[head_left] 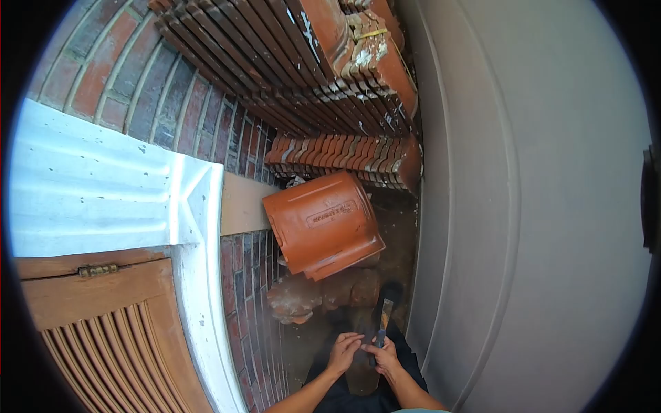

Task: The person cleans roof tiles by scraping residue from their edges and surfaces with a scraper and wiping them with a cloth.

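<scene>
At the bottom centre my right hand (pixel 384 356) is closed round the dark handle of a scraper-like tool (pixel 386 318), whose flat blade points up and away from me. My left hand (pixel 345 352) is just left of it, its fingers bent together near the tool's handle; whether they pinch anything is too small to tell. Beyond both hands lies an orange roof tile (pixel 323 224) with a stamped mark, tilted on top of other pieces. Broken, dusty tile pieces (pixel 295 297) show beneath its near edge.
Stacked roof tiles (pixel 344 153) fill the far end of the narrow passage. A brick wall (pixel 155 82), a white frame (pixel 206 289) and a louvred wooden shutter (pixel 103 330) line the left. A smooth grey wall (pixel 551 206) runs along the right.
</scene>
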Demonstrator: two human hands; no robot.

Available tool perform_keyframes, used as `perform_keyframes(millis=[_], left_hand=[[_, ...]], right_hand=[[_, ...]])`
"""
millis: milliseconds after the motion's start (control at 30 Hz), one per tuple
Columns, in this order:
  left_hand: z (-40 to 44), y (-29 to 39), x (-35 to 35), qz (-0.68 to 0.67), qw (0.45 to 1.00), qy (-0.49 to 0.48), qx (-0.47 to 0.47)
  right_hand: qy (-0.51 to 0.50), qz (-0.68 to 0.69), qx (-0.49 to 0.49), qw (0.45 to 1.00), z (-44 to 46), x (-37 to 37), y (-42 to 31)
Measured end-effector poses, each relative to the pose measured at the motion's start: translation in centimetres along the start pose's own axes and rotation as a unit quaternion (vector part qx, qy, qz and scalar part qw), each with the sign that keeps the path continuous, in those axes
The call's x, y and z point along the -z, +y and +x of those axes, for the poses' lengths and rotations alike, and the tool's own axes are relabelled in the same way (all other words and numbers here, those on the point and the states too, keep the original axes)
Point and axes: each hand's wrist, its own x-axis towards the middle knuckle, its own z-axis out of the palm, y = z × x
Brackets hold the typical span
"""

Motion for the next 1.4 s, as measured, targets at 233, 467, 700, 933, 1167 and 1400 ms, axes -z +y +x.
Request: perform_keyframes(millis=[233,467,700,933,1167,1400], left_hand=[[0.5,2.9,1.9,-0.353,0.868,0.002,0.350],[-1.1,3.9,4.4,-0.451,0.827,-0.143,0.303],[-2.8,5.9,5.6,-0.334,0.890,-0.114,0.289],[-4.0,7.6,7.3,-0.325,0.914,-0.036,0.241],[-4.9,10.0,11.5,-0.537,0.817,-0.011,0.209],[-5.8,11.2,14.5,-0.427,0.899,0.017,0.098]], right_hand=[[-0.046,0.023,0.021,0.998,-2.3,-2.3,-2.6],[-0.097,-0.138,0.073,0.983,-3.2,-1.9,-2.9],[-0.134,-0.256,0.097,0.952,-6.0,-2.4,-3.4],[-0.083,-0.349,0.175,0.917,-11.1,-4.0,-7.1],[-0.053,-0.404,0.271,0.872,-19.3,-4.9,-16.6],[-0.044,-0.232,0.333,0.913,-26.1,-5.8,-20.7]])
